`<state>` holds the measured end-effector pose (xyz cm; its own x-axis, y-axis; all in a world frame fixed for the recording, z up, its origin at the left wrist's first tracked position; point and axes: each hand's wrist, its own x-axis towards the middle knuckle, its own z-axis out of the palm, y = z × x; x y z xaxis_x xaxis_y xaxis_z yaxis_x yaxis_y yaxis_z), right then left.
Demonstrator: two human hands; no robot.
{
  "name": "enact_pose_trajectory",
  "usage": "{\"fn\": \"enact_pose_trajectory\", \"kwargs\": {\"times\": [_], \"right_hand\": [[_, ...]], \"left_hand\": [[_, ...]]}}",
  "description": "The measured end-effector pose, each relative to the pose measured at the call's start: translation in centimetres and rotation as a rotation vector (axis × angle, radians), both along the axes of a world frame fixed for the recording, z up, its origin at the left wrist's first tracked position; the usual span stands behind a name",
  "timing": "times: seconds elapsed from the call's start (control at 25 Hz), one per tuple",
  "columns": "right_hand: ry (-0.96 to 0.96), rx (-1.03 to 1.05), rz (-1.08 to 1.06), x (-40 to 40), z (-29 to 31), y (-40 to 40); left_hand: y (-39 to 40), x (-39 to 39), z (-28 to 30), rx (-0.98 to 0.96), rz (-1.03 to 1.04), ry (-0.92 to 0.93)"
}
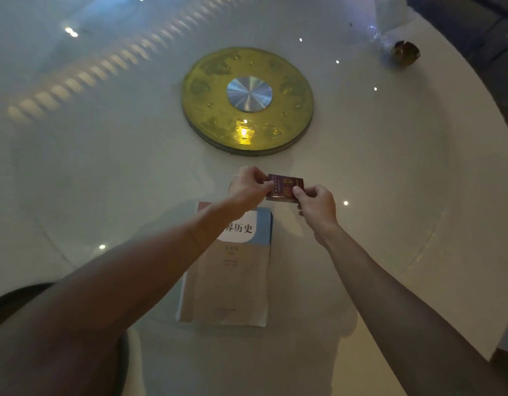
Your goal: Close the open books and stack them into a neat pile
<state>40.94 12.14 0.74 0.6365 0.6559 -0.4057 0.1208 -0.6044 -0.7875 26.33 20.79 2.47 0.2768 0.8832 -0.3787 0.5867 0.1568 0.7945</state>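
A small dark red book (285,186) with gold lettering is closed and held between both hands, just beyond the far edge of a large textbook. My left hand (247,187) pinches its left side and my right hand (315,205) grips its near right corner. The large textbook (232,275) lies closed on the white table, its beige and blue cover up, with my left forearm crossing its top left corner. Whether the red book touches the table cannot be told.
A round gold disc (247,101) with a silver hub sits in the middle of the glossy white round table (389,167). A small dark gold object (404,52) and clear wrapping lie at the far right. A dark chair edge (7,304) shows near left.
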Motion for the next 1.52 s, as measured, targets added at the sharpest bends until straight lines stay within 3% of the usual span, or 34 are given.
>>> {"fn": "enact_pose_trajectory", "kwargs": {"times": [0.36, 0.68, 0.88, 1.04, 1.28, 1.44, 1.52], "right_hand": [[0.033, -0.011, 0.396, -18.9, 1.3, 0.3], [-0.098, -0.088, 0.744, -33.7, 0.1, -1.6], [-0.089, -0.140, 0.863, -39.1, -1.5, -4.1], [-0.244, -0.171, 1.064, -41.4, -2.6, -6.1], [-0.261, -0.190, 1.238, -42.6, -3.9, -7.7], [-0.266, -0.215, 1.318, -42.5, -3.9, -8.0], [-0.281, -0.187, 1.301, -42.1, -3.5, -7.9]], "left_hand": [[-5.9, -21.6, 0.8, -0.019, 0.385, 0.005], [-12.9, -36.7, -2.1, -0.097, 0.631, 0.035], [-17.9, -41.5, -3.5, -0.162, 0.725, 0.018], [-20.7, -43.6, -5.2, -0.237, 0.799, 0.008], [-22.1, -44.7, -7.0, -0.323, 0.816, 0.017], [-22.0, -45.1, -7.3, -0.377, 0.727, 0.048], [-21.3, -45.1, -6.4, -0.300, 0.631, 0.168]]}}
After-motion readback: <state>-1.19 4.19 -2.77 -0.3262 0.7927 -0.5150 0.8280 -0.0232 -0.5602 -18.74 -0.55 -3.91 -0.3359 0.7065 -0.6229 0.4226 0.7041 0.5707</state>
